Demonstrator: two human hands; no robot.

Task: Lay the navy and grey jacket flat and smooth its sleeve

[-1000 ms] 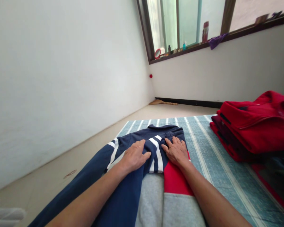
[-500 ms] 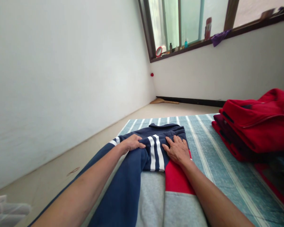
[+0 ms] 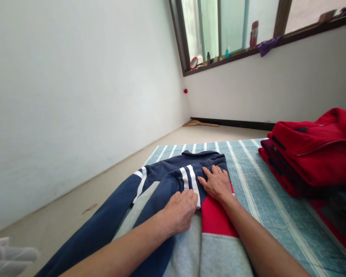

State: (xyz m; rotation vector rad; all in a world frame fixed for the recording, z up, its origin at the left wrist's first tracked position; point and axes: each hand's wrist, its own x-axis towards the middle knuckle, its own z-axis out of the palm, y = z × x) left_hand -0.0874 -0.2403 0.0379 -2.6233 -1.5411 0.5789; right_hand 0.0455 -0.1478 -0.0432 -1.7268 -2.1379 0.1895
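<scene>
A navy, grey and red sweatshirt (image 3: 161, 181) with white stripes lies flat on a teal striped mat (image 3: 256, 181). My right hand (image 3: 217, 184) lies flat, fingers spread, on the navy chest just above the red panel. My left hand (image 3: 180, 211) presses down on the folded-in navy sleeve where it meets the grey part, fingers curled slightly against the cloth. The other navy sleeve (image 3: 103, 227) trails off the mat toward the lower left.
A stack of folded red and dark clothes (image 3: 311, 154) sits on the mat at the right. A white wall runs along the left, bare floor (image 3: 75, 207) beside the mat. A broom (image 3: 200, 124) lies by the far wall under a windowsill (image 3: 233, 55) with bottles.
My left hand slid from the shoulder of the sweatshirt back toward me, down along the folded sleeve. My right hand stayed pressed in place.
</scene>
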